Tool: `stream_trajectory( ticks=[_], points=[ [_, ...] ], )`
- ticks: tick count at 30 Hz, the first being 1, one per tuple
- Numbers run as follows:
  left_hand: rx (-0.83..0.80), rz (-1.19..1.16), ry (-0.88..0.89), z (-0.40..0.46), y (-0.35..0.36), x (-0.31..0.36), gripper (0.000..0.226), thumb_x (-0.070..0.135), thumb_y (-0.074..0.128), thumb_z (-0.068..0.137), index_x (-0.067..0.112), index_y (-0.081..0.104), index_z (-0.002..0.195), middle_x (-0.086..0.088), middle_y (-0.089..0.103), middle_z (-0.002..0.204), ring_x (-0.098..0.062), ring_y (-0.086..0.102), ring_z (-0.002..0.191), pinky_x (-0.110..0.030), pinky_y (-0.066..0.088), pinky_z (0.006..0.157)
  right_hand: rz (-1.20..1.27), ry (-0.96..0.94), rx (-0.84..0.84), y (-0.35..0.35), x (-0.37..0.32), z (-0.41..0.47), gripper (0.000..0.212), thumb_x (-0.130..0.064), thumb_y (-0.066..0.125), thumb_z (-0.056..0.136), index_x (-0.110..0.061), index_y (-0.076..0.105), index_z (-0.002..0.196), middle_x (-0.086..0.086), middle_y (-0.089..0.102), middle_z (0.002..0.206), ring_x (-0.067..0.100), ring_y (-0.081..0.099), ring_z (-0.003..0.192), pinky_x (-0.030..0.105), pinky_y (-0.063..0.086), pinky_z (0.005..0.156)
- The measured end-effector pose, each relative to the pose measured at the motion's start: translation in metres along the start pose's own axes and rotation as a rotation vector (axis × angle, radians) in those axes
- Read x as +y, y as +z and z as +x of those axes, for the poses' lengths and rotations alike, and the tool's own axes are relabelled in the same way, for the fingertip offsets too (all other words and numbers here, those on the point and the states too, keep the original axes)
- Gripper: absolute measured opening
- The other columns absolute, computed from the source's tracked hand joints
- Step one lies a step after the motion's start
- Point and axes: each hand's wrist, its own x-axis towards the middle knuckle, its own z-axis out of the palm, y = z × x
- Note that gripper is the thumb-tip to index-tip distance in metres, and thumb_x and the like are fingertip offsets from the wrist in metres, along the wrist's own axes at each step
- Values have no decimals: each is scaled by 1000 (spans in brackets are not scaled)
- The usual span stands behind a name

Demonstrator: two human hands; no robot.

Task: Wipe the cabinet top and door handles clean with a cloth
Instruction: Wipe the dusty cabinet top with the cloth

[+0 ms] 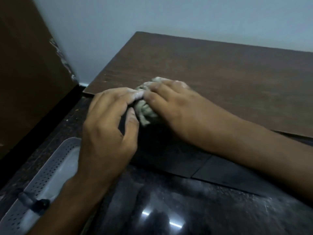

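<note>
Both hands meet over a bunched grey cloth point(144, 112) at the near left corner of the cabinet top point(220, 78). The right hand point(171, 106) lies over the cloth with fingers curled round it, the knuckles pale with dust, and most of the wad sits under its palm. The left hand point(108, 126) comes in from the lower left; its fingertips and thumb pinch the loose end of the cloth that sticks out toward it, so the two hands touch at the fingertips. The cloth rests just at the front edge of the brown wooden top, part of it hanging past that edge toward the viewer. The top runs away to the right against a pale blue wall point(152, 17). Below the edge the cabinet front is dark, and nearer still lies a glossy black floor point(186, 209) with bright reflections. At lower left, under the left forearm, sits a grey perforated tray point(47, 175) with a dark band across it. A tall brown panel point(30, 73), its edge chipped, stands at far left beside the wall. The frame is somewhat blurred.
</note>
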Motion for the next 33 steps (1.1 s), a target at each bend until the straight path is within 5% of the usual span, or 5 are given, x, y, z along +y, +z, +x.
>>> stream_trajectory(
  ticks=[11, 17, 26, 29, 33],
  points=[
    [-357, -24, 269, 1, -8, 33, 34, 16, 54, 93, 7, 65, 123, -7, 65, 119, -25, 58, 114, -35, 43, 104, -78, 246, 4, -38, 41, -145, 49, -13, 42, 99, -9, 45, 147, 12, 49, 148, 33, 41, 140, 50, 39, 112],
    [-343, -55, 448, 14, 24, 66, 36, 19, 51, 93, 4, 66, 122, -13, 65, 120, -32, 60, 110, -43, 45, 101, -68, 249, 94, -22, 29, -115, 45, -17, 42, 99, -12, 51, 143, 9, 53, 146, 31, 46, 137, 49, 42, 108],
    [-373, -208, 592, 29, 85, 114, 37, 20, 50, 93, 4, 66, 123, -10, 65, 121, -31, 60, 111, -50, 47, 94, -100, 573, 9, -85, 117, -324, 41, -19, 51, 104, -6, 50, 143, 14, 50, 145, 30, 43, 139, 49, 35, 115],
    [-404, -220, 564, 31, 84, 108, 38, 21, 49, 94, 5, 66, 123, -9, 65, 121, -31, 59, 111, -52, 47, 93, -110, 617, -16, -86, 121, -329, 46, -29, 45, 105, 0, 51, 140, 18, 52, 143, 36, 44, 137, 52, 34, 115],
    [-411, -239, 491, 27, 76, 99, 38, 25, 47, 95, 6, 68, 120, -9, 66, 118, -31, 60, 109, -51, 47, 94, -157, 488, 71, -71, 99, -278, 41, -11, 56, 101, -4, 52, 141, 13, 52, 146, 34, 42, 140, 54, 35, 114]
  ],
)
